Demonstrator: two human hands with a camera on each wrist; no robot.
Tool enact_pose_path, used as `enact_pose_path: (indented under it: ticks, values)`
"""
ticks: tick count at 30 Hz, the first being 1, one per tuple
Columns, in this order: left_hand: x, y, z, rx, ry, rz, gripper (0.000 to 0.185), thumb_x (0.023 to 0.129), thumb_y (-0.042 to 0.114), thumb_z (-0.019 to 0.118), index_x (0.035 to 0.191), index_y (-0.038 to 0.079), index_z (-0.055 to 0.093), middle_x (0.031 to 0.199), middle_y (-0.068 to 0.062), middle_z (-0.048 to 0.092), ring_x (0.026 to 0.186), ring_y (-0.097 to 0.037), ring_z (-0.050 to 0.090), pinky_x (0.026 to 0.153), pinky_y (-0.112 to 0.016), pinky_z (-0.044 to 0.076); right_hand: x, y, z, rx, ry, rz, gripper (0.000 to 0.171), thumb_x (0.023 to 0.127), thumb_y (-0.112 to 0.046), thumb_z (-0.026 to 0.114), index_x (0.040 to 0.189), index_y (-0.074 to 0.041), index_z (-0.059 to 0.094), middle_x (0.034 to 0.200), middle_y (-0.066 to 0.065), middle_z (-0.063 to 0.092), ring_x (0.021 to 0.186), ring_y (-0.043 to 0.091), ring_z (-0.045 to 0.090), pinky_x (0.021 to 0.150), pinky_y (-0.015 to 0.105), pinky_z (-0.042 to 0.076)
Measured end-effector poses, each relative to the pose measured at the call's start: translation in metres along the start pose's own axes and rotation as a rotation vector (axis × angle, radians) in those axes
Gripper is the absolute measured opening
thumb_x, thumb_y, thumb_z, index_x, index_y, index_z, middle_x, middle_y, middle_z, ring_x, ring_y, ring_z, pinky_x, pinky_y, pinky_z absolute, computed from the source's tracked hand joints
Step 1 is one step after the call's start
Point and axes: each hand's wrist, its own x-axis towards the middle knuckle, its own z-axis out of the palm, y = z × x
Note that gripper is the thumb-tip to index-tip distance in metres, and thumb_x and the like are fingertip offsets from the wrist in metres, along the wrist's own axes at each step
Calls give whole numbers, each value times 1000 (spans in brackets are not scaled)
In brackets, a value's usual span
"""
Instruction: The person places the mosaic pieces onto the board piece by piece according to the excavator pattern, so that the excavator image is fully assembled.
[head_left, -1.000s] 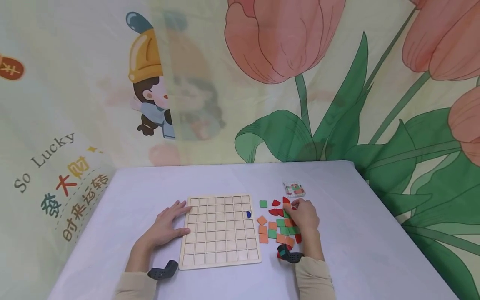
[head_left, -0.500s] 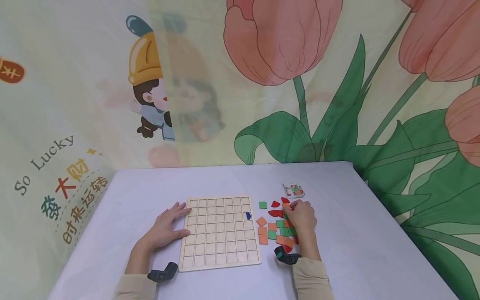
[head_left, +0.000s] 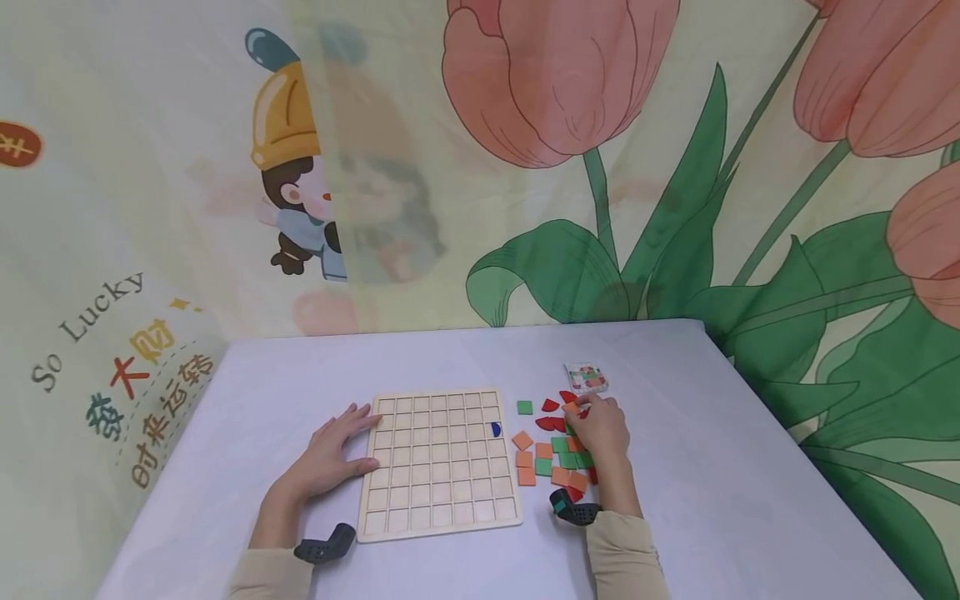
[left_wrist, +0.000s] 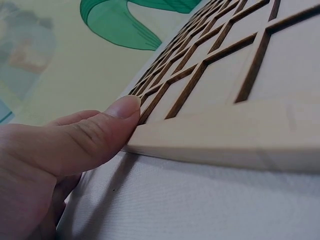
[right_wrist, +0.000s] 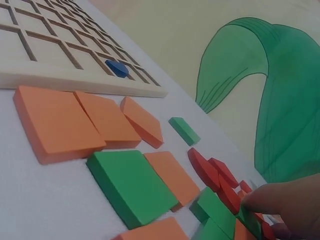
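My left hand (head_left: 327, 454) rests at the left edge of a square wooden grid board (head_left: 438, 467), its fingers spread. In the left wrist view the thumb (left_wrist: 95, 140) touches the board's rim. One blue half-round piece (head_left: 496, 429) sits in a cell near the board's right side. My right hand (head_left: 603, 429) reaches into loose flat pieces to the right of the board, fingers bent downward. In the right wrist view its thumb (right_wrist: 280, 200) touches the pile by a green piece (right_wrist: 248, 220); the other fingertips are mostly hidden, so any grip is unclear.
Orange squares (head_left: 524, 460), green squares (head_left: 543, 467) and red quarter-round pieces (head_left: 551, 406) lie loosely beside the board. A small patterned card or packet (head_left: 586, 377) lies behind them. The white-covered table (head_left: 300, 367) ends at a printed curtain.
My right hand has shifted slightly left among the pieces. The left hand and the board stay in place, and the head view has tilted a little.
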Motion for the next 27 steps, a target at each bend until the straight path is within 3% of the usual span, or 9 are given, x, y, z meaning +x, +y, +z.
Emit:
enact_pose_path:
  ticks: [6,12,18,27]
  values:
    - [3,2,0,3,4,12,75,75,41,75,139,12,48,153,-18,33,144,-39,17,116,-58,9,-2,-4,2,-3,52,10,39,81,-31,73,108,-5,63,107,21,56,94,30,52,71,40,56]
    - [7,5,-2,8,7,9,75,76,42,75,139,12,48,153,-18,32,145,-39,17,117,-57,9,0,-9,3,3,119,-13,34,82,-28,72,105,-3,64,116,23,53,105,35,47,84,46,51]
    - [4,2,-3,23,19,2,75,75,42,75,139,12,48,152,-18,33,144,-39,18,116,-57,9,3,-12,5,18,102,-73,36,82,-25,73,109,-4,63,119,21,55,108,35,46,89,49,48]
    - [-1,1,2,6,11,12,75,75,40,76,138,11,48,152,-19,33,144,-40,18,116,-57,9,-1,-6,12,111,169,-84,27,83,-24,74,104,-9,64,89,11,64,89,28,55,83,49,42]
